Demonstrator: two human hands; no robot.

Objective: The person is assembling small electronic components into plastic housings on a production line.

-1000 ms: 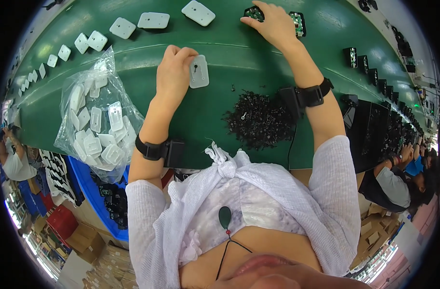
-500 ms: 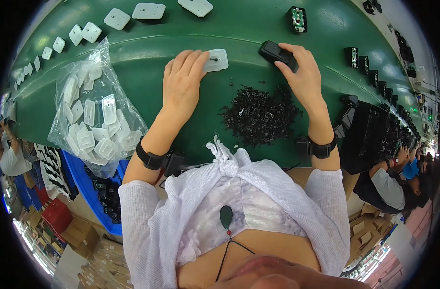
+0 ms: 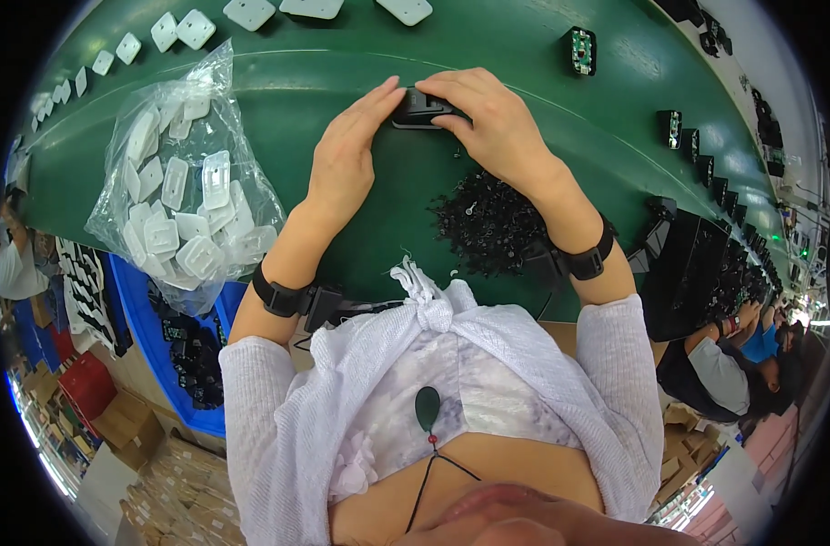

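My right hand (image 3: 498,120) grips a small black plastic housing (image 3: 417,109) from its right side, fingers over the far edge and thumb on the near one. The housing lies low at the green worktop (image 3: 278,100). Along its left end rests my left hand (image 3: 344,150), fingers straight and the thumb apart, close against the housing; whether it touches is hard to make out. The white plate seen earlier is not visible now, and the housing covers its spot. Below my right hand spreads a heap of tiny black parts (image 3: 487,227), partly hidden by my forearm.
A clear plastic bag (image 3: 115,205) of white plates lies at left. More white plates (image 3: 196,30) line the far left. Black housings with green circuit boards (image 3: 580,52) stand in a row at right, near a black bin (image 3: 683,264). A blue tray (image 3: 151,355) sits below left.
My right hand has carried the black housing leftward to where the white plate lay. My left hand has let go of the plate and straightened its fingers beside the housing.
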